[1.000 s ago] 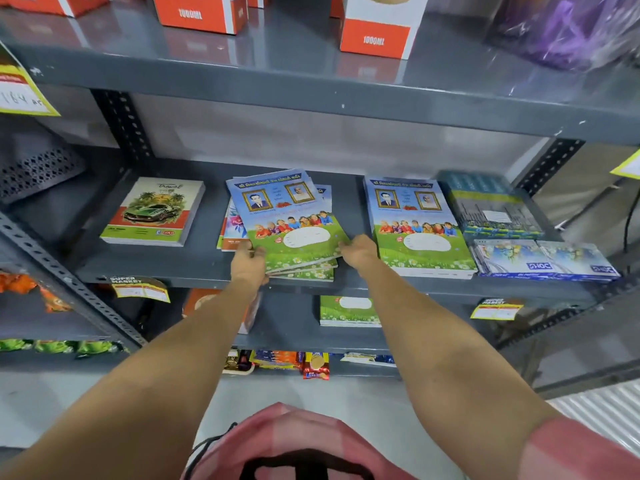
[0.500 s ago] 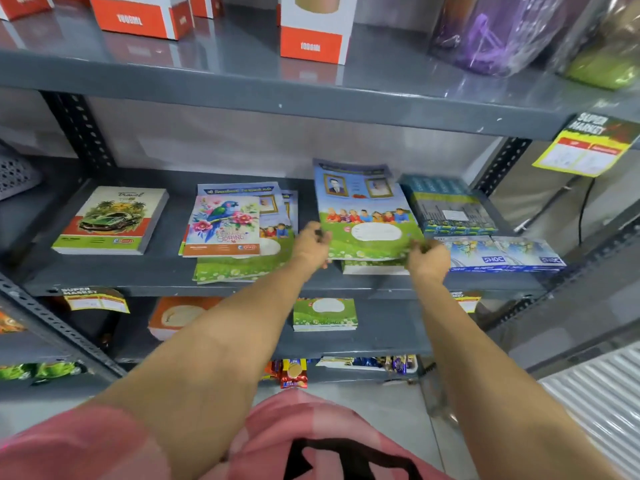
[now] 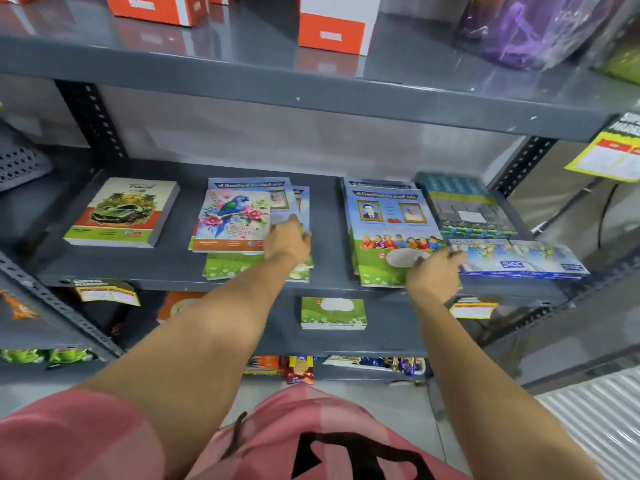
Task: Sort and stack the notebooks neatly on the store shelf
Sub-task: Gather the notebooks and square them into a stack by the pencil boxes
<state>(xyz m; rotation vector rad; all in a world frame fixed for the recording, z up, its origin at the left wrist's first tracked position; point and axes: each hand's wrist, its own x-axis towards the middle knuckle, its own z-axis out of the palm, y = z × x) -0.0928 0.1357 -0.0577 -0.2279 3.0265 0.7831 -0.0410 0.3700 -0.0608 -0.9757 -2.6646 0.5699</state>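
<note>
On the grey middle shelf (image 3: 325, 233) lie three groups of notebooks. A thick car-cover notebook (image 3: 121, 213) sits at the left. In the middle, a parrot-cover notebook (image 3: 230, 220) tops an uneven pile of blue-green notebooks (image 3: 256, 268). My left hand (image 3: 289, 242) rests on that pile just right of the parrot cover, fingers loosely bent. At the right is a stack of blue-green notebooks (image 3: 388, 216) with portraits and children. My right hand (image 3: 433, 271) lies flat on its front right corner, fingers spread.
Wrapped blue packs (image 3: 519, 261) and a teal pack (image 3: 464, 206) crowd the shelf's right end. Orange-white boxes (image 3: 332, 32) and a purple wrapped item (image 3: 526, 26) stand on the shelf above. A small green notebook stack (image 3: 333, 313) lies on the shelf below, snacks under it.
Both hands carried the top blue-green notebooks from the middle pile onto the right stack, uncovering the parrot notebook. My left hand has since moved back to the middle pile.
</note>
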